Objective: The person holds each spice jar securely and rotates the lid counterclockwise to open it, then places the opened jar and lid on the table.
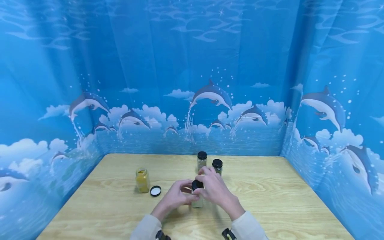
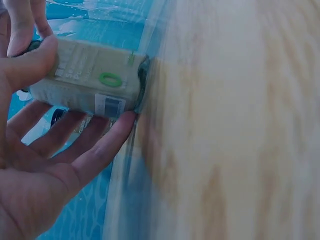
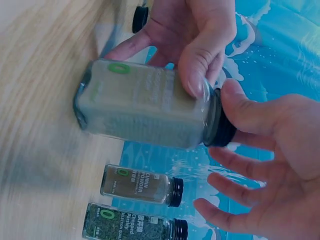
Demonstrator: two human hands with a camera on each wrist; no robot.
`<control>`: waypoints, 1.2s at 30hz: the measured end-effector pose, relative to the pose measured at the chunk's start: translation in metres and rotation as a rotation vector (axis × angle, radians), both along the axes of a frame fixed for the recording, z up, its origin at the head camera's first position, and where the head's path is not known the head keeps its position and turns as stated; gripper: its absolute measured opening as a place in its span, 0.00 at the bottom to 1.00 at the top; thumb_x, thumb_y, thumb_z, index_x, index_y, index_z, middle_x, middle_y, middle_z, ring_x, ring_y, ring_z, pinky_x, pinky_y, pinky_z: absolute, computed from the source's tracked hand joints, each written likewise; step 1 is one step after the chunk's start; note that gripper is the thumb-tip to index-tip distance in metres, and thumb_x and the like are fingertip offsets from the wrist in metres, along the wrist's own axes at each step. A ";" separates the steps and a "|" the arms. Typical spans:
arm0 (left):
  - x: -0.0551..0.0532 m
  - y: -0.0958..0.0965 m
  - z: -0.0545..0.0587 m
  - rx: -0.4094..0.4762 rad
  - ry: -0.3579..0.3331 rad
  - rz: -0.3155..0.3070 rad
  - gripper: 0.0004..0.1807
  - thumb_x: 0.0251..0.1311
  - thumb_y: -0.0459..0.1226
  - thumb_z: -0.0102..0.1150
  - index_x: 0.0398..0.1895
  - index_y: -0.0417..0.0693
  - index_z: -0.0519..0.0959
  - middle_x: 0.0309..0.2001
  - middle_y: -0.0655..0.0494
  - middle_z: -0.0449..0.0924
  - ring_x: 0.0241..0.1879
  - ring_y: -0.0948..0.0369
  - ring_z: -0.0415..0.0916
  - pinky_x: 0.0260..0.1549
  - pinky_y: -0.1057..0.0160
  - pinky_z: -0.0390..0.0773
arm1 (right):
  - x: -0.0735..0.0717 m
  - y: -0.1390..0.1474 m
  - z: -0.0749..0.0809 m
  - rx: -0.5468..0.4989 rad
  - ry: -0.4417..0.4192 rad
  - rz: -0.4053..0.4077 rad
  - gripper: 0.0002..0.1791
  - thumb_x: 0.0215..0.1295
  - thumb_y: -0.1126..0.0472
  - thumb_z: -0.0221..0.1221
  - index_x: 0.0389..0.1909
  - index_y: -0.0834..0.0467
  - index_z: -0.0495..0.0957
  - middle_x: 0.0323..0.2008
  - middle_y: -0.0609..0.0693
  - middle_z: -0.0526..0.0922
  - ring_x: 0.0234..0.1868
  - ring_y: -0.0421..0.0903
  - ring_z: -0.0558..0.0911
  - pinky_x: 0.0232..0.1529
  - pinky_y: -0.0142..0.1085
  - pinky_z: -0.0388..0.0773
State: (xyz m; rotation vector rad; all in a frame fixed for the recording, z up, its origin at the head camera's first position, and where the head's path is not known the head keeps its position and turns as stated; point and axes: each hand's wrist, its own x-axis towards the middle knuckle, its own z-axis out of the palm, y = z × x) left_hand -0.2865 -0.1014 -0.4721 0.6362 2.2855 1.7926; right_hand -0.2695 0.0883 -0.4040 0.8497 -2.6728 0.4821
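Note:
A square glass spice jar (image 1: 197, 202) of pale powder stands in front of me, between my hands. My left hand (image 1: 176, 196) grips its body, thumb on one side and fingers on the other; in the left wrist view, a green mark and a barcode label show on the jar (image 2: 90, 75). Thumb and fingers of my right hand (image 1: 216, 190) pinch the black screw lid (image 3: 221, 122), which sits on the jar's mouth. The remaining fingers of that hand are spread in the right wrist view.
Behind the hands stand two capped spice jars, cumin powder (image 3: 137, 186) and chopped parsley (image 3: 127, 223). To the left is an uncapped jar of yellow powder (image 1: 142, 182), a black lid (image 1: 155, 191) lying white side up beside it. A dolphin-printed curtain (image 1: 168, 110) borders the wooden table (image 1: 288, 200).

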 end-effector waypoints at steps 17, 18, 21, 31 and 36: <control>0.000 0.001 0.007 0.025 -0.163 -0.002 0.20 0.50 0.33 0.77 0.44 0.42 0.78 0.45 0.50 0.83 0.41 0.57 0.86 0.35 0.57 0.89 | 0.003 0.004 0.006 0.007 -0.168 -0.004 0.23 0.66 0.44 0.67 0.55 0.54 0.83 0.65 0.56 0.77 0.69 0.62 0.69 0.57 0.67 0.75; 0.000 0.002 0.007 0.030 -0.170 -0.002 0.19 0.50 0.33 0.77 0.43 0.42 0.78 0.44 0.51 0.84 0.41 0.57 0.87 0.34 0.57 0.89 | 0.003 0.004 0.006 0.010 -0.147 -0.026 0.23 0.65 0.42 0.67 0.53 0.54 0.84 0.64 0.56 0.78 0.68 0.61 0.70 0.56 0.66 0.75; 0.000 0.002 0.007 0.039 -0.179 -0.009 0.19 0.49 0.32 0.77 0.42 0.42 0.78 0.44 0.51 0.85 0.40 0.57 0.87 0.34 0.58 0.89 | 0.002 0.003 0.005 0.037 -0.065 -0.084 0.24 0.61 0.37 0.69 0.45 0.52 0.84 0.59 0.53 0.80 0.64 0.59 0.73 0.52 0.62 0.77; 0.002 0.000 0.009 0.042 -0.178 -0.030 0.20 0.50 0.32 0.76 0.45 0.41 0.78 0.45 0.49 0.83 0.42 0.57 0.86 0.36 0.57 0.89 | 0.004 0.003 0.008 0.036 -0.072 -0.003 0.18 0.60 0.51 0.73 0.50 0.52 0.86 0.63 0.55 0.79 0.68 0.61 0.71 0.56 0.62 0.78; 0.002 0.000 0.009 0.019 -0.170 -0.019 0.26 0.49 0.32 0.77 0.53 0.42 0.79 0.47 0.47 0.82 0.44 0.57 0.85 0.37 0.56 0.90 | 0.008 0.006 0.012 0.057 -0.157 0.035 0.20 0.63 0.61 0.70 0.57 0.49 0.84 0.68 0.56 0.75 0.72 0.62 0.66 0.58 0.66 0.76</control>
